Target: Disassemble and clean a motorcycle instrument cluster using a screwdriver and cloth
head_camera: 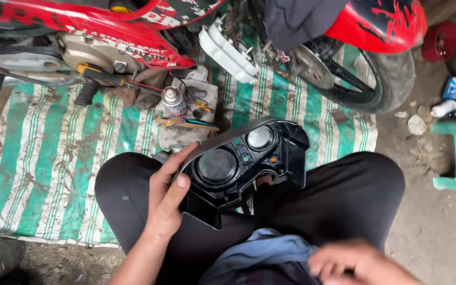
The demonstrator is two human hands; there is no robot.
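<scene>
Already the black instrument panel (243,161) is off the red motorbike (133,31) and rests over the person's lap, the left hand (167,198) closed on its left edge, thumb on the rim beside the big round dial. The right hand (357,261) is blurred at a blue cloth (262,250) low in view; whether its fingers grip it I cannot tell. A spray can (173,100) and small tools wait on the striped mat (53,158), and the panel looks dusty, not yet wiped.

The right hand (357,262) is blurring at the bottom edge, so its grip is not showing. Beside it, the frame is cutting off the blue cloth (270,250). The left hand (168,196) is covering the near side of the black instrument cluster (238,161), hiding its own fingertips behind it.
</scene>
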